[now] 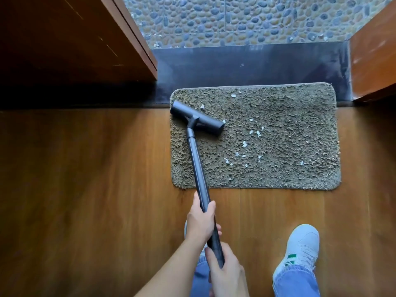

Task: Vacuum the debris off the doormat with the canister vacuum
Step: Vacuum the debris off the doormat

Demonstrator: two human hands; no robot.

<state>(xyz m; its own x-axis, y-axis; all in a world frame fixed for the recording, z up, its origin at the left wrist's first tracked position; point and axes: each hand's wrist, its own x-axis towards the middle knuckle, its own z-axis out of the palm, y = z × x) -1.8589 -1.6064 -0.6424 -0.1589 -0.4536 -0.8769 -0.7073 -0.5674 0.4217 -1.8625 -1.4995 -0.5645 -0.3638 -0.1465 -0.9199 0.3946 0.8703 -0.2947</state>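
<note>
Nearest to you, your right hand [227, 273] grips the upper end of the black vacuum wand [197, 166], its fingers curled round the tube. Just ahead of it, your left hand [200, 221] holds the same tube lower down, with the fingers [212, 206] wrapped over it from the left side.

Beneath the hands are blue jeans [295, 281] and, to the right, a white shoe [300, 249] with a green mark, planted on the wooden floor [85, 200].

The vacuum wand slopes forward and slightly left from your hands and crosses the near left corner of the doormat [278, 142]. Its far end joins the T-shaped floor head [197, 117], which rests at a slant on the left part of the doormat, with its left end at the mat's left edge.

The doormat is a shaggy grey-brown rectangle with rounded corners. It lies on the wooden floor, and its far edge overlaps a dark threshold strip [246, 63].

The debris [244, 144], small white flecks, is scattered over the middle of the doormat, mostly to the right of the floor head. Two flecks lie just beside the head, one at its far side and one at its right end.

Beyond the threshold strip lies pebble paving [235, 18], with a few white flecks along its near edge. Wooden panels [75, 39] flank the opening at left and right.
</note>
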